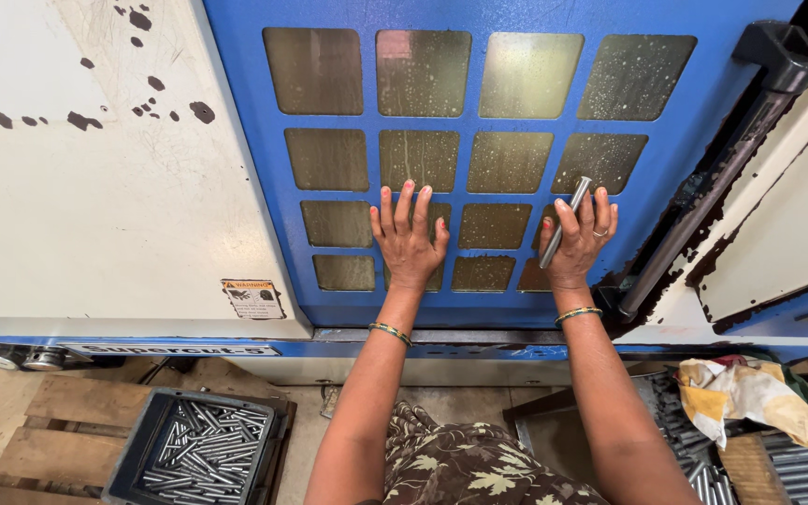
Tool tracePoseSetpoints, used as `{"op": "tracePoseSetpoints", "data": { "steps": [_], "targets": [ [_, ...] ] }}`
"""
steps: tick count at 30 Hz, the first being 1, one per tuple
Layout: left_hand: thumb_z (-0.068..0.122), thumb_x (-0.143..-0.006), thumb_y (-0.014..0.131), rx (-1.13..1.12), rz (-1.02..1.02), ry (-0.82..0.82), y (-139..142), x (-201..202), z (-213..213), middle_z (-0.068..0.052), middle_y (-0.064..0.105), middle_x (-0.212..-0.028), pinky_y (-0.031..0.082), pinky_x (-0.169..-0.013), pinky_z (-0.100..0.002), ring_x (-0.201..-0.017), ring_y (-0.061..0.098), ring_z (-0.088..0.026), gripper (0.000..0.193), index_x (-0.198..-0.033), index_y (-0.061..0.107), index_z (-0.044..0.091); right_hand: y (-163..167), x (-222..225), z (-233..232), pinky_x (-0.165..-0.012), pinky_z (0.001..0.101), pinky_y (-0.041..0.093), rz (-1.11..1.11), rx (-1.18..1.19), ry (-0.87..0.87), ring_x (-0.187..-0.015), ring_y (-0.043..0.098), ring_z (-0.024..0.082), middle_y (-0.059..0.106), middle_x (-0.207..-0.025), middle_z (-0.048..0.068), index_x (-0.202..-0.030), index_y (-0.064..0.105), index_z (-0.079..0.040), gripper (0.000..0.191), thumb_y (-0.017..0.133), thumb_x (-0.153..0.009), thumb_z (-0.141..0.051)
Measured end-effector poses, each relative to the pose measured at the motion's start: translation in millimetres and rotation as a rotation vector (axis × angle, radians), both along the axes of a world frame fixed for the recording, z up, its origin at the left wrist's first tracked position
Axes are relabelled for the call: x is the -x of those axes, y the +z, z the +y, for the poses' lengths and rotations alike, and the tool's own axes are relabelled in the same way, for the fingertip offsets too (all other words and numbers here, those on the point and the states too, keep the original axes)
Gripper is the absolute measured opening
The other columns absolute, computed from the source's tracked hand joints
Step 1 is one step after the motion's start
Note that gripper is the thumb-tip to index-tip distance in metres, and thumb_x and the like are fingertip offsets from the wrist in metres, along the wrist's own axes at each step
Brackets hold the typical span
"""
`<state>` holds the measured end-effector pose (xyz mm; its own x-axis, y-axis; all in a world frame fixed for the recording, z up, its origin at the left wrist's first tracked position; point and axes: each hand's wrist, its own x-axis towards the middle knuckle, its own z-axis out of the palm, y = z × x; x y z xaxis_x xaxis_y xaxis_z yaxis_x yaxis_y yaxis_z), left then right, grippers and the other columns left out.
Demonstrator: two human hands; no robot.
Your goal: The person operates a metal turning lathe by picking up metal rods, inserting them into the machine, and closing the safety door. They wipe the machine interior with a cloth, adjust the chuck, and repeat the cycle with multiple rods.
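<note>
Both palms press against the blue machine door (479, 150), a sliding panel set with a grid of murky, speckled window panes. The left hand (408, 238) lies flat and empty on the frame, fingers spread and pointing up the door. The right hand (579, 241) also bears on the door, but it pins a metal rod (566, 222) under the thumb and palm, so it is grasping the rod while it pushes. To move the door well, the person would likely do best to keep both palms on the painted bars rather than on the panes, push evenly and sideways along the track, and keep the rod trapped firmly so that it neither slips nor scrapes the paint. The rod is slim and straight; its long axis runs diagonally, the lower end towards the wrist and the upper end pointing up and to the right, clear of the fingertips. A dark handle bar (703, 201) stands just right of that hand. Below, a crate of rods (200, 451) sits on a wooden pallet (58, 430), and a crumpled cloth (745, 397) lies at lower right.
</note>
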<state>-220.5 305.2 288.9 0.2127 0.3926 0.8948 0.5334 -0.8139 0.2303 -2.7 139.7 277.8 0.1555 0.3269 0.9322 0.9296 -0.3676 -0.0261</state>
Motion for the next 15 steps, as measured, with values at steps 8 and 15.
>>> {"op": "tracePoseSetpoints", "data": {
  "steps": [8, 15],
  "targets": [
    [0.038, -0.102, 0.058, 0.014, 0.012, -0.001, -0.1, 0.7, -2.6, -0.002, 0.037, -0.162, 0.013, -0.13, -0.052, -0.157, 0.024, -0.031, 0.054, -0.152, 0.048, 0.023, 0.1, 0.1, -2.4, -0.126, 0.0602, 0.02, 0.005, 0.012, 0.0, -0.151, 0.036, 0.038, 0.053, -0.152, 0.018, -0.138, 0.049, -0.022, 0.031, 0.061, -0.11, -0.028],
    [0.038, -0.102, 0.058, 0.014, 0.006, -0.006, 0.9, -0.1, -4.1, -0.002, 0.038, -0.162, 0.013, -0.13, -0.051, -0.157, 0.024, -0.031, 0.054, -0.152, 0.048, 0.023, 0.1, -0.9, -3.7, -0.125, 0.0602, 0.02, 0.004, 0.01, -0.005, -0.151, 0.036, 0.037, 0.054, -0.151, 0.017, -0.138, 0.049, -0.023, 0.031, 0.06, -0.109, -0.028]
  ]
}}
